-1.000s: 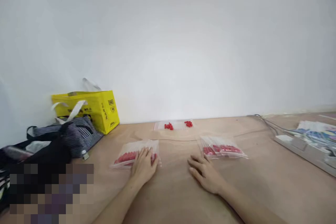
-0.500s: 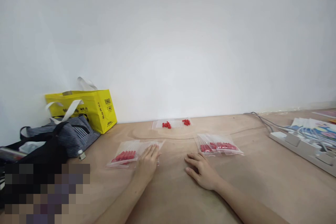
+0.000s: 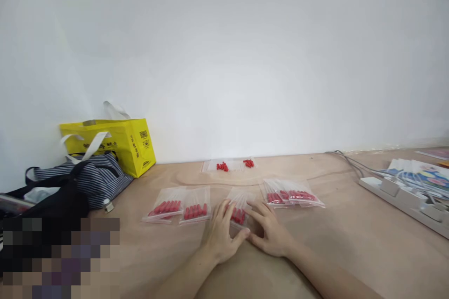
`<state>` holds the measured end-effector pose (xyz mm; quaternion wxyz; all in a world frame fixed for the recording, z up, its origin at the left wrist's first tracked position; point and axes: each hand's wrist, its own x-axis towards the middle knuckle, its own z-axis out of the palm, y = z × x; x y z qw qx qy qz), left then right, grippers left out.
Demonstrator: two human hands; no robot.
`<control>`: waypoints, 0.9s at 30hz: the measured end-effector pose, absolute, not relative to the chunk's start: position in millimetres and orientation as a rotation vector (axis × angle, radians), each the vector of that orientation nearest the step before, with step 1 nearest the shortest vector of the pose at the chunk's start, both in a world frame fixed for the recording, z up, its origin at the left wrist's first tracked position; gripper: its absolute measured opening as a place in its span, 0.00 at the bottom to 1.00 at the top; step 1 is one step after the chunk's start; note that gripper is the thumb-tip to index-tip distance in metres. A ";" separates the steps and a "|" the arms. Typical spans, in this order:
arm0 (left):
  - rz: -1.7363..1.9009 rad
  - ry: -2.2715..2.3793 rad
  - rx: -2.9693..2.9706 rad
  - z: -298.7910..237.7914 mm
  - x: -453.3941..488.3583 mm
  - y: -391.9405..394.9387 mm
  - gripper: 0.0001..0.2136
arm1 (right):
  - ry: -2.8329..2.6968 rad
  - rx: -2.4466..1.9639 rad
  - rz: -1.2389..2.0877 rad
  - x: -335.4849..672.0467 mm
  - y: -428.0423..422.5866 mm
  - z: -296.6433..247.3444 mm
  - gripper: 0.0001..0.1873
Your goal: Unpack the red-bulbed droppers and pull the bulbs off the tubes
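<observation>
Several clear zip bags of red capsules lie on the wooden table [image 3: 351,247]. My left hand [image 3: 220,233] and my right hand [image 3: 270,231] rest side by side, fingers spread flat on one small bag [image 3: 240,208] in the middle. Two more bags [image 3: 164,208] [image 3: 196,208] lie to the left. A pile of bags [image 3: 293,194] lies to the right. Farther back is a clear sheet [image 3: 229,165] with two small heaps of loose red capsules.
A yellow bag [image 3: 115,142] stands by the wall at left, with a striped bag [image 3: 84,177] and a black bag [image 3: 56,203] in front of it. At right lie a white power strip [image 3: 403,198] with cables and printed papers [image 3: 421,170].
My left hand slid one bag from the left pile to the middle, leaving two bags spread out at left. My right hand moved in beside it onto that bag.
</observation>
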<state>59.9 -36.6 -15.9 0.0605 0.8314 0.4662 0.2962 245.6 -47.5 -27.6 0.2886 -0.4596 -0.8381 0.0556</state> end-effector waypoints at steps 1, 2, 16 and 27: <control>0.935 1.443 2.469 -16.0 55.3 -37.7 0.25 | -2.270 -1.206 0.146 243.1 -48.6 -24.2 0.29; 0.959 1.461 2.421 -16.4 51.1 -38.4 0.22 | -2.294 -1.187 0.147 239.4 -49.2 -21.2 0.29; 1.109 1.475 1.290 -11.3 56.8 -27.3 0.15 | -2.032 -1.285 0.067 212.3 -32.4 -36.7 0.14; 0.966 1.073 1.042 -7.9 70.4 -22.6 0.07 | -1.918 -1.165 0.300 214.6 -34.9 -35.1 0.13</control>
